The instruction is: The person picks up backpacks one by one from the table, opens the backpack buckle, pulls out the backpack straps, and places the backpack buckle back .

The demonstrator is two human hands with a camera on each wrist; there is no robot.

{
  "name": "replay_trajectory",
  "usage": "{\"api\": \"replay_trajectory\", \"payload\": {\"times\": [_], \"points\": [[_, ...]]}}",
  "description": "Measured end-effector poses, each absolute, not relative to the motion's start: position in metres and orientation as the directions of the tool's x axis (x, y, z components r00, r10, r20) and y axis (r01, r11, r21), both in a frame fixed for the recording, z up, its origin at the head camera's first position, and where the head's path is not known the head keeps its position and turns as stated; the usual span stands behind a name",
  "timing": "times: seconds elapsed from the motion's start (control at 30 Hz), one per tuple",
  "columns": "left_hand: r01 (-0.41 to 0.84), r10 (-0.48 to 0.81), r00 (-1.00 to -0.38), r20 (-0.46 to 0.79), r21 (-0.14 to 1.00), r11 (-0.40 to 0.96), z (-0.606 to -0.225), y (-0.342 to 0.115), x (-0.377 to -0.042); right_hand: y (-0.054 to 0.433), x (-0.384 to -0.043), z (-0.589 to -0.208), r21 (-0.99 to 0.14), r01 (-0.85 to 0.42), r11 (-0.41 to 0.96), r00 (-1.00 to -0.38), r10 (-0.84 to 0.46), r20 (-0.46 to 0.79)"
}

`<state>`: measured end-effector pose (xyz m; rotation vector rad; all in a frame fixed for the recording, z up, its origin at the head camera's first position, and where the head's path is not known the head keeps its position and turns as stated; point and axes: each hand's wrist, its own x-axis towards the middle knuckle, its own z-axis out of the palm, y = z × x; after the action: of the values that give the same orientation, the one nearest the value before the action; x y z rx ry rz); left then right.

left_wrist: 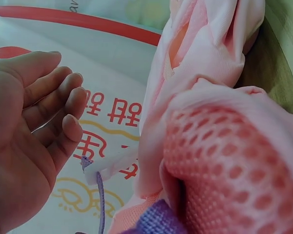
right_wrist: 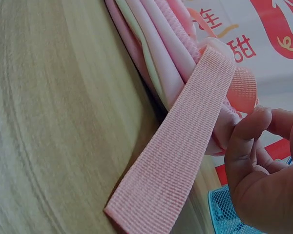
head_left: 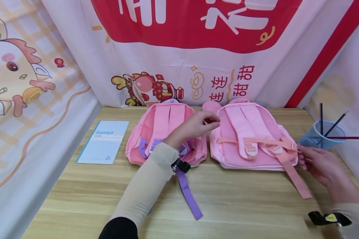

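Observation:
Two pink backpacks lie side by side on the table, straps up. Over the left backpack [head_left: 160, 116], which has purple webbing [head_left: 188, 196], my left hand [head_left: 194, 126] hovers with loosely bent fingers. Nothing is held in that hand [left_wrist: 19, 131], as the left wrist view shows. At the lower right corner of the right backpack [head_left: 231, 156], my right hand [head_left: 323, 162] pinches the orange strap [right_wrist: 243, 90] between thumb and forefinger, near a small buckle [head_left: 294, 146]. A wide loose strap end [right_wrist: 171, 146] hangs from this corner onto the table.
Left of the backpacks lies a light-blue Gambit notebook [head_left: 103, 142]. A blue mesh pen cup [head_left: 320, 141] with several pencils stands close behind my right hand. Printed cloth [head_left: 173, 63] walls the table's back and sides.

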<state>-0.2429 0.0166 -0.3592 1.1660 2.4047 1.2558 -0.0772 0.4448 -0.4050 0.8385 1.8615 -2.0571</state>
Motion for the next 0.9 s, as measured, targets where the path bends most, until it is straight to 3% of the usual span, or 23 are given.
{"api": "replay_trajectory", "payload": {"times": [0.17,0.43,0.63,0.9], "points": [[0.538,0.705,-0.682,0.194,0.787,0.304,-0.355,0.011,-0.239,0.445,-0.077,-0.405,-0.839,0.535,-0.098,-0.805,0.241,-0.542],[0.497,0.661,-0.727,0.187,0.807,0.318,-0.34,-0.005,-0.234,0.437,-0.072,-0.398,-0.828,0.479,0.292,-0.831,0.456,-0.32],[0.507,0.615,-0.751,0.24,0.807,0.304,-0.329,-0.019,-0.236,0.417,-0.075,-0.378,-0.837,0.394,0.38,-0.838,0.523,-0.157],[0.472,0.543,-0.801,0.25,0.823,0.317,-0.319,-0.041,-0.24,0.388,-0.088,-0.348,-0.825,0.38,0.418,-0.865,0.476,-0.157]]}}
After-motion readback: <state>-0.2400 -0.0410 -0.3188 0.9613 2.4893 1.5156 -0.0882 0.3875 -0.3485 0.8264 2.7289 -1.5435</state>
